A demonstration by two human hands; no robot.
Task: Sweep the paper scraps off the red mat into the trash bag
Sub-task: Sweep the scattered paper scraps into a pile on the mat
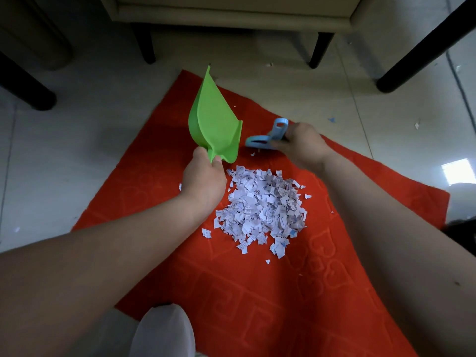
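A heap of white paper scraps (262, 211) lies in the middle of the red mat (257, 292). My left hand (204, 180) grips the handle of a green dustpan (215, 122), which is lifted and tilted on its side just beyond the heap. My right hand (300, 145) holds a light blue hand brush (268, 135) low over the mat, right of the dustpan and behind the scraps. A few stray scraps lie around the heap's near edge. A dark shape at the right edge (461, 233) may be the trash bag; I cannot tell.
A beige cabinet on dark legs (231, 19) stands beyond the mat. Black furniture legs stand at the left (28, 91) and the far right (417, 57). A white-clad foot or knee (164, 331) is at the mat's near edge. Small bits litter the tile floor.
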